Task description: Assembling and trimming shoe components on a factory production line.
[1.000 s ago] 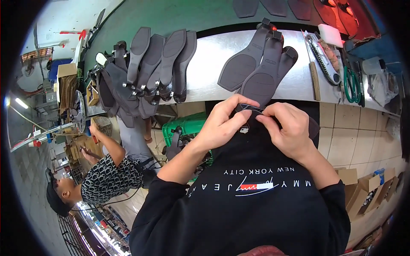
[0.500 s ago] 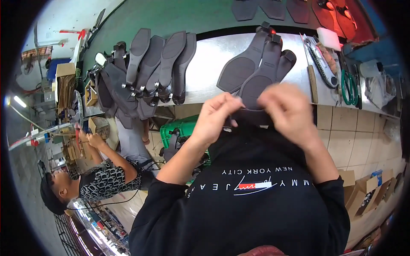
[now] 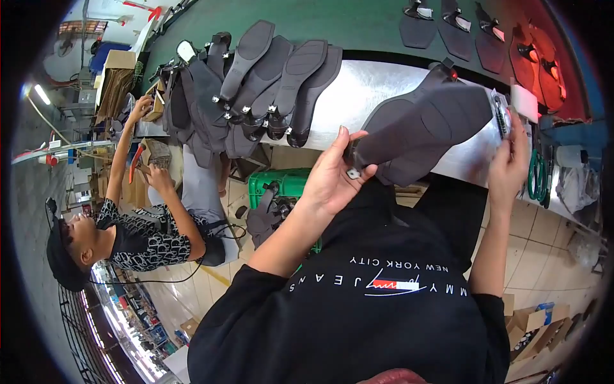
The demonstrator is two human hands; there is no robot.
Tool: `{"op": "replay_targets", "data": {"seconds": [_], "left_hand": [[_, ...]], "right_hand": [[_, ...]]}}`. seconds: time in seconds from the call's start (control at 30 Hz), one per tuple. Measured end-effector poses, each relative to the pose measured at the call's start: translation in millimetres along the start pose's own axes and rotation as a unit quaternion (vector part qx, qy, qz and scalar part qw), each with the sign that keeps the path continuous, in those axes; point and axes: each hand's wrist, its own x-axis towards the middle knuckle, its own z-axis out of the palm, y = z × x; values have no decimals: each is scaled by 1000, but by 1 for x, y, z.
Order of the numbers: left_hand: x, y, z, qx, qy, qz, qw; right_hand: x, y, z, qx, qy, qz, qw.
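My left hand [image 3: 334,174] grips the heel end of a dark grey sandal sole [image 3: 441,118], thumb on top and fingers underneath. A small shiny metal piece [image 3: 353,173] shows beside those fingers. The sole is raised, blurred by motion, its broad toe end pointing right. Under it lie more dark soles [image 3: 412,163] on the metal bench [image 3: 345,89]. At the right, my right hand [image 3: 510,157] is closed around the lower part of a utility knife [image 3: 499,114]; the fingers partly hide its handle.
Left on the bench lies a pile of dark sandals [image 3: 256,89]. A white block [image 3: 524,102] and green-handled scissors [image 3: 538,176] are at the right. A green crate [image 3: 278,182] stands below the bench. At the left, a co-worker [image 3: 153,230] holds an orange-handled tool [image 3: 135,163].
My hands were close together before me, fingers pinched. Now they are apart: the left holds up a sole, the right has moved to the utility knife. The co-worker has stretched an arm toward the bench.
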Motion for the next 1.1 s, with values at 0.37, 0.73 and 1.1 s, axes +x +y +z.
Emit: {"op": "replay_targets", "data": {"seconds": [0.37, 0.73, 1.1], "left_hand": [[17, -24, 18, -309, -26, -184, 933], [22, -44, 14, -286, -47, -246, 925], [20, -46, 20, -242, 5, -160, 957]], "right_hand": [[-49, -119, -17, 391, -362, 324, 781], [-62, -120, 0, 457, -376, 320, 740], [-73, -112, 13, 489, -355, 350, 716]]}}
